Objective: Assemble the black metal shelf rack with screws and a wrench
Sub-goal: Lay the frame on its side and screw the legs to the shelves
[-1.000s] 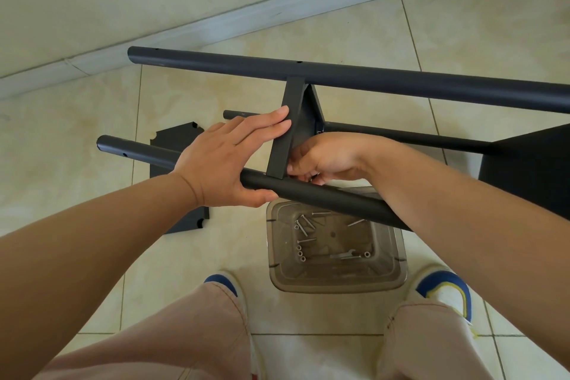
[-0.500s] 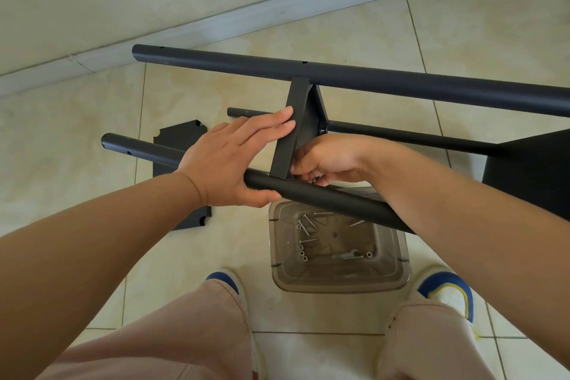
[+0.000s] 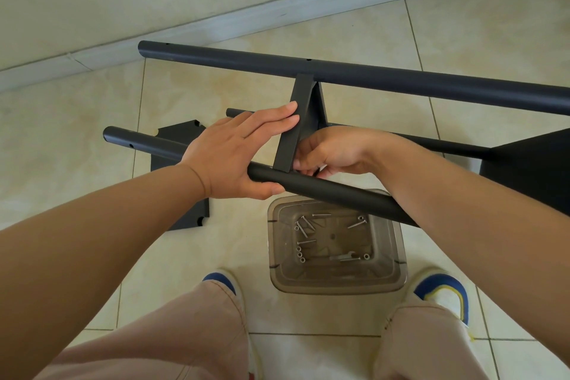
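The black rack lies on its side over the tiled floor. A far black tube (image 3: 370,74) and a near black tube (image 3: 333,191) are joined by a black shelf panel (image 3: 296,120) seen edge-on. My left hand (image 3: 234,154) rests on the near tube, thumb under it, with straight fingers pressed against the panel's edge. My right hand (image 3: 327,154) is curled at the joint of panel and near tube, pinching a small dark thing that I cannot make out. A clear plastic tub (image 3: 398,259) below holds several silver screws (image 3: 303,227).
A loose black shelf panel (image 3: 179,139) lies flat on the floor at the left, partly under my left arm. Another mounted panel (image 3: 530,160) shows at the right edge. A thin third tube (image 3: 447,145) runs behind. The wall skirting is beyond. My shoes flank the tub.
Both hands stay at the joint with barely any motion. The view has shifted slightly, so the rack sits a little further right in frame.
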